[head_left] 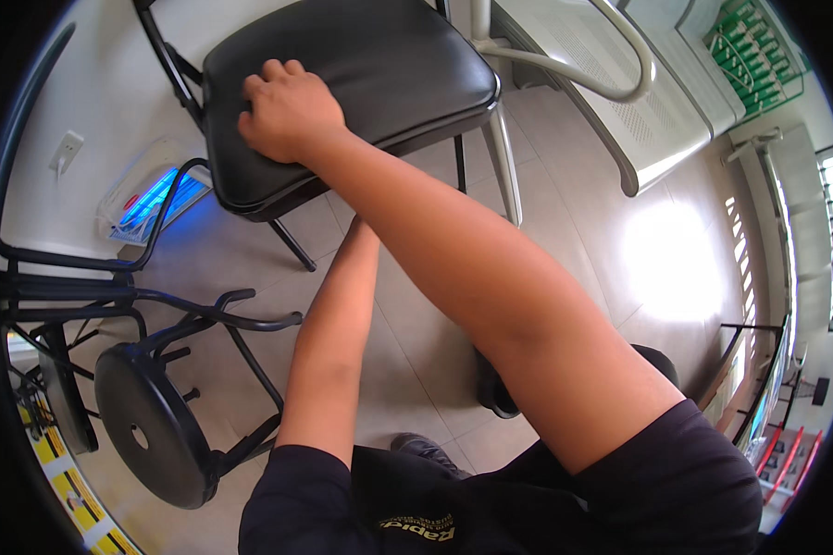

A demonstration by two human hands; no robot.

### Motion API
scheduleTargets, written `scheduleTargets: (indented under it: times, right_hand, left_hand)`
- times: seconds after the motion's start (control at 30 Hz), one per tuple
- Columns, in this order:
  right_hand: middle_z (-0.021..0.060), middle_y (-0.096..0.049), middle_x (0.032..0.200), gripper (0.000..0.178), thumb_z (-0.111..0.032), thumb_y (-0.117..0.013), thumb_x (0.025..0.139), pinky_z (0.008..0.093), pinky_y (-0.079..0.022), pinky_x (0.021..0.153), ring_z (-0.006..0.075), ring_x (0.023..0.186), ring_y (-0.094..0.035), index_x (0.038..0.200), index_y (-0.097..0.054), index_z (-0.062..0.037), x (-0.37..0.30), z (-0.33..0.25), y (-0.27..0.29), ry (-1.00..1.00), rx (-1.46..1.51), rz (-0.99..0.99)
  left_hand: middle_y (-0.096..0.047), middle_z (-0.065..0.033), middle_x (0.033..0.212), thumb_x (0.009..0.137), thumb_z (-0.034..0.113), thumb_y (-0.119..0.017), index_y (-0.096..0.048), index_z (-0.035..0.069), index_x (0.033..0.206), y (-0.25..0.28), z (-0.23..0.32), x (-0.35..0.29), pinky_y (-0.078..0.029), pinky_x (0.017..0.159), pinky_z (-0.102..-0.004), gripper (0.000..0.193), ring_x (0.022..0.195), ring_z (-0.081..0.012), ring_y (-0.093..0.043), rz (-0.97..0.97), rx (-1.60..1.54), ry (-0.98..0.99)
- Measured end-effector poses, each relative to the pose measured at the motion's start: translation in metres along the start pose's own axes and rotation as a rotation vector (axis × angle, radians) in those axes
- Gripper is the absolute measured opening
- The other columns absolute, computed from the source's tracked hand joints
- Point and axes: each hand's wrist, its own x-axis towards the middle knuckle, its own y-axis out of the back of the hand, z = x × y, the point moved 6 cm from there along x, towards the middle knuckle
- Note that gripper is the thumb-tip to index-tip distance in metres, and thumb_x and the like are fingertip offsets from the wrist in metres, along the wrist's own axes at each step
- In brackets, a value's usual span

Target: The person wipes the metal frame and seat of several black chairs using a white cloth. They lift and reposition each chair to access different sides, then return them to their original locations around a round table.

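A folding chair with a black padded seat (361, 65) stands in front of me. My right arm reaches across to the left, and my right hand (292, 111) rests palm down on the left part of that seat. Its fingers are slightly bent and apart; nothing shows in them, though the palm side is hidden. My left forearm (329, 333) extends forward beneath the right one. My left hand is hidden behind the right forearm and the chair's front edge.
Black stools (153, 421) with tubular legs stand at the left. A device glowing blue (162, 203) sits by the wall, near a power outlet (67, 151). A perforated metal bench (620, 102) occupies the far right, close to a green rack (759, 60). Tiled floor (426, 342) lies below.
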Motion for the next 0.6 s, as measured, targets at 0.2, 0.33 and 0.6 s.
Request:
scheduleTargets:
  times: [0.2, 0.33, 0.6]
  right_hand:
    - [0.0151, -0.066, 0.119, 0.036, -0.028, -0.066, 0.089, 0.0431, -0.052, 0.1, 0.032, 0.112, -0.063, 0.117, -0.072, -0.0075, -0.004, -0.026, 0.027, -0.015, 0.358, 0.04]
    - [0.0127, -0.068, 0.097, 0.029, -0.021, -0.069, 0.092, 0.0364, -0.055, 0.087, 0.0276, 0.095, -0.069, 0.115, -0.07, -0.0033, -0.135, 0.011, 0.111, -0.309, 0.79, 0.308]
    - [0.0151, -0.062, 0.129, 0.053, -0.029, -0.068, 0.099, 0.0341, -0.056, 0.083, 0.0221, 0.115, -0.062, 0.142, -0.053, -0.002, -0.242, 0.07, 0.054, -0.772, 0.811, 0.063]
  left_hand:
    - [-0.059, -0.0089, 0.137, 0.103, 0.026, -0.057, -0.05, 0.007, 0.146, 0.087, 0.058, -0.069, -0.045, 0.11, -0.0397, 0.048, 0.127, -0.0208, -0.057, -0.17, -1.333, 0.205]
    - [-0.061, -0.0106, 0.134, 0.098, 0.015, -0.055, -0.051, 0.004, 0.144, 0.11, 0.036, -0.093, -0.046, 0.109, -0.041, 0.048, 0.126, -0.0229, -0.058, -0.17, -1.573, 0.303]
    - [-0.059, -0.0156, 0.141, 0.101, 0.03, -0.054, -0.053, 0.004, 0.142, 0.148, 0.112, -0.109, -0.044, 0.112, -0.0428, 0.048, 0.131, -0.0266, -0.055, -0.246, -1.693, 0.272]
